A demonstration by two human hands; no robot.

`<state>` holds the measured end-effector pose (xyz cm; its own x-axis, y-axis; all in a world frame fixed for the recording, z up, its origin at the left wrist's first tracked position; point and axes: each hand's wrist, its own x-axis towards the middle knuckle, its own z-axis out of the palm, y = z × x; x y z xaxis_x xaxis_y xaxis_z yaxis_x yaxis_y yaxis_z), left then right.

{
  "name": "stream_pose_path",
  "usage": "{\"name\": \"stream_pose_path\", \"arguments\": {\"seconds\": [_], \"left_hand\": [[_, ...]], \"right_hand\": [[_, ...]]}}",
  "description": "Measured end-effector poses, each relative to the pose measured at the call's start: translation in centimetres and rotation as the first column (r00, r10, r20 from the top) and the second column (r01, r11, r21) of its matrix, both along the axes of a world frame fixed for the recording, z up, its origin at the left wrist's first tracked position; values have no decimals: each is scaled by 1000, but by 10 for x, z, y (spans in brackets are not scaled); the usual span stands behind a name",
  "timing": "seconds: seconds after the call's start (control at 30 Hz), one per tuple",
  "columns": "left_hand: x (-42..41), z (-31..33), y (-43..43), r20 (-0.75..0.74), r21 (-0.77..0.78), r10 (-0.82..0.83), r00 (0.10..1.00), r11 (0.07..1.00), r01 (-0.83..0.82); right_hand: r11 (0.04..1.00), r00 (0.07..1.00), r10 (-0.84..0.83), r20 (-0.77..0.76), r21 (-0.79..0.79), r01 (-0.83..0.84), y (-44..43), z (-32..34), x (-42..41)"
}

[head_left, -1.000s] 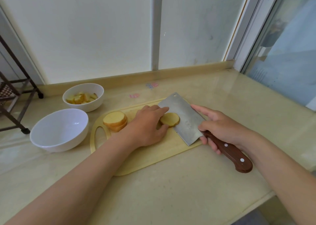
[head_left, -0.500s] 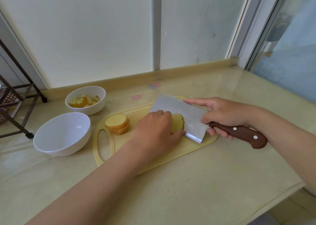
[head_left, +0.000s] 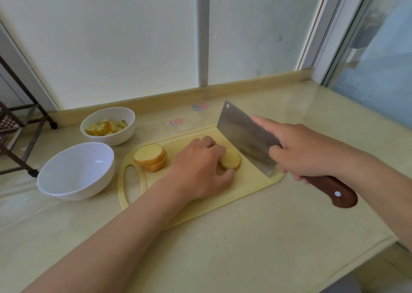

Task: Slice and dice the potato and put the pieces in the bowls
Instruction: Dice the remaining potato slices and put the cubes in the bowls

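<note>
Head view. The left hand [head_left: 200,170] is curled over a round potato piece [head_left: 230,162] on the cutting board [head_left: 223,199], fingertips on top and thumb on the near side. The piece's cut face looks toward the right hand [head_left: 298,152]. That hand grasps the cleaver [head_left: 245,136] by its wooden handle, index finger laid along the blade. The blade stands just right of the piece and between the hands, its long axis running away from the body.

A stack of slices [head_left: 151,159] sits left of the left hand. Further left are an empty bowl [head_left: 73,192] and a bowl with diced pieces [head_left: 111,136]. Judgement: the next cut falls leftward onto the held piece.
</note>
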<state>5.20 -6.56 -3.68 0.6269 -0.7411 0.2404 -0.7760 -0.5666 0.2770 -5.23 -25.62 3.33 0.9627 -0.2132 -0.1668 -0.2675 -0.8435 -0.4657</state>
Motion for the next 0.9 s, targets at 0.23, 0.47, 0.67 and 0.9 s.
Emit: {"name": "stream_pose_path", "arguments": {"seconds": [0.23, 0.47, 0.67, 0.9], "left_hand": [[7, -7, 7, -47, -129, -110, 993, 986, 103], [8, -11, 6, 10, -167, -180, 984, 970, 179], [9, -10, -2, 106, -99, -387, 916, 913, 397], [11, -9, -1, 109, -103, -406, 907, 903, 417]], "right_hand": [[999, 999, 42, -11, -30, -42, 12, 2, -3], [998, 998, 27, -51, -57, -30, 16, 9, -3], [994, 999, 26, -44, -103, -30, 27, 13, -6], [991, 999, 31, -44, -126, -37, 36, 14, -15]]}}
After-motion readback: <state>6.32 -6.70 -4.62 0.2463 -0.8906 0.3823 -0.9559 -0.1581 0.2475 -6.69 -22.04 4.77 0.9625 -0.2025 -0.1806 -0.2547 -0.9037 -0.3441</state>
